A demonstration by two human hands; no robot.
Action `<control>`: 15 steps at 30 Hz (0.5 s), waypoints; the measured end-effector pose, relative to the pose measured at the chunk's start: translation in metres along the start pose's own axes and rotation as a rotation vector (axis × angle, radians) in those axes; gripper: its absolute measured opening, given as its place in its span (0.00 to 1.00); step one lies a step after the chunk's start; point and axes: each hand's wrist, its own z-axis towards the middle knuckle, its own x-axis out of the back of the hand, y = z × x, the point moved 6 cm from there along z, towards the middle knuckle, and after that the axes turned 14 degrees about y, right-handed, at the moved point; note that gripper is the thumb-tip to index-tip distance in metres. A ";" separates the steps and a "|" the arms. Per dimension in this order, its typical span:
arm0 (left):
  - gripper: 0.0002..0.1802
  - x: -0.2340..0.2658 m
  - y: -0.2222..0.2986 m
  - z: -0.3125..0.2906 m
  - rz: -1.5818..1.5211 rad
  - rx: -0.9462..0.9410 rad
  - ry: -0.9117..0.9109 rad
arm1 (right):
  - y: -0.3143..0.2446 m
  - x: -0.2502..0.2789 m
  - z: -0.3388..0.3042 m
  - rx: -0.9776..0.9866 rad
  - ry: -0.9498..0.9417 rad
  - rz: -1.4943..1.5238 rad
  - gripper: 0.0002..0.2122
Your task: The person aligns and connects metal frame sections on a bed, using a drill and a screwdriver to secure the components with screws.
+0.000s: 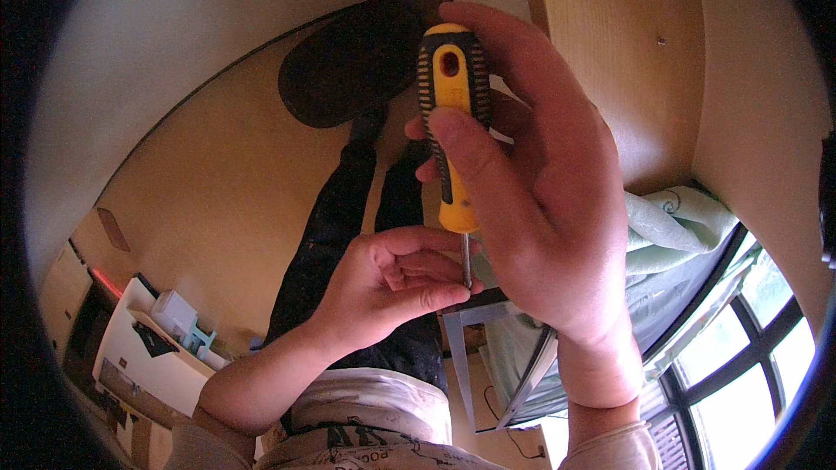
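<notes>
A yellow-and-black screwdriver (452,87) stands nearly upright in front of me, its handle at the top and its metal shaft pointing down. My right hand (557,183) is closed round the handle, with the thumb lying along its front. Lower down, my left hand (374,283) pinches the shaft close to its tip between thumb and fingers. Whether a small screw is also in that pinch cannot be made out.
A wooden panel (618,61) rises at the upper right. Pale green bedding (679,222) lies below it, near a grey metal frame (457,365) and a window (740,374). At the lower left is a white piece of furniture (135,348) holding a white box (173,313). A dark oval shape (340,65) is on the floor ahead.
</notes>
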 end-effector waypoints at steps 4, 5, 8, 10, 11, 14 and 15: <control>0.20 0.002 0.005 0.002 0.016 -0.037 -0.019 | -0.005 -0.003 0.001 -0.019 -0.032 -0.083 0.21; 0.19 0.002 0.006 0.003 0.055 -0.064 -0.023 | -0.006 -0.003 0.001 -0.026 -0.044 -0.106 0.22; 0.18 0.000 0.005 -0.001 0.110 -0.089 -0.018 | -0.012 -0.001 -0.005 0.015 -0.035 -0.162 0.22; 0.18 0.000 0.006 -0.002 0.127 -0.090 -0.008 | -0.015 0.001 -0.007 0.065 -0.024 -0.155 0.23; 0.17 0.000 0.007 -0.003 0.130 -0.079 -0.013 | -0.017 0.003 -0.008 0.081 -0.021 -0.152 0.23; 0.16 -0.001 0.003 -0.003 0.086 -0.064 -0.029 | -0.020 0.006 -0.010 0.082 -0.018 -0.148 0.23; 0.16 -0.001 0.002 -0.003 0.040 -0.058 -0.037 | -0.019 0.006 -0.010 0.066 -0.025 -0.136 0.23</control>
